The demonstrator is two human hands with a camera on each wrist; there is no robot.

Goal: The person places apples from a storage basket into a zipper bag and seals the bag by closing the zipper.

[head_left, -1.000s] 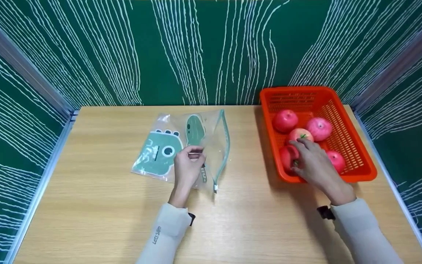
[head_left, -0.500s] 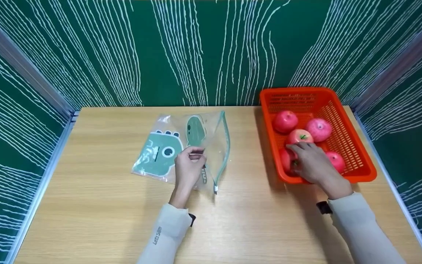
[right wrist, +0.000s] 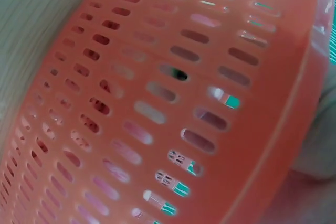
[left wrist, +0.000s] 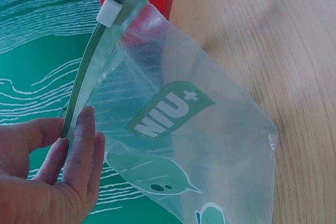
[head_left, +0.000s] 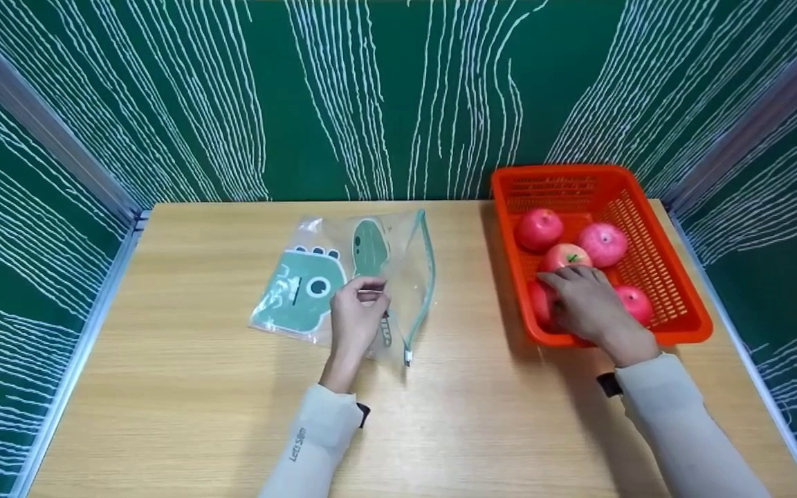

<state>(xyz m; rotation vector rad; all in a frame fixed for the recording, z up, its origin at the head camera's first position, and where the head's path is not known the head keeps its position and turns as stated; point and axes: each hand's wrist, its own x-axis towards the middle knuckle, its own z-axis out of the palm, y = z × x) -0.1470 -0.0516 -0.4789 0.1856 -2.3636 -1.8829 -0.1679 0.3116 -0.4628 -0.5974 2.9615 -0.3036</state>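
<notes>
My left hand [head_left: 358, 308] pinches the upper layer of a clear zip bag [head_left: 301, 290] with green cartoon prints, near its mouth. In the left wrist view, thumb and fingers hold the green-edged opening; a white slider [left wrist: 109, 12] sits at one end of it. The mouth gapes toward the basket. My right hand [head_left: 596, 304] reaches into an orange-red plastic basket [head_left: 561, 170], its fingers curled over a red apple [head_left: 541, 301] at the near left corner. The hand partly covers that apple. In the right wrist view, the slotted basket wall [right wrist: 210, 129] hides most of the grip.
Other apples lie in the basket: one at the far left [head_left: 540, 229], one at the far right [head_left: 603, 243], a paler one [head_left: 567, 256] between, and one at the near right [head_left: 634, 304]. A wooden table [head_left: 468, 415] carries everything; green patterned walls [head_left: 405, 97] enclose it.
My right hand has lowered onto the near left apple, and its fingers have curled in closer around it. The left hand and the bag stay nearly where they were.
</notes>
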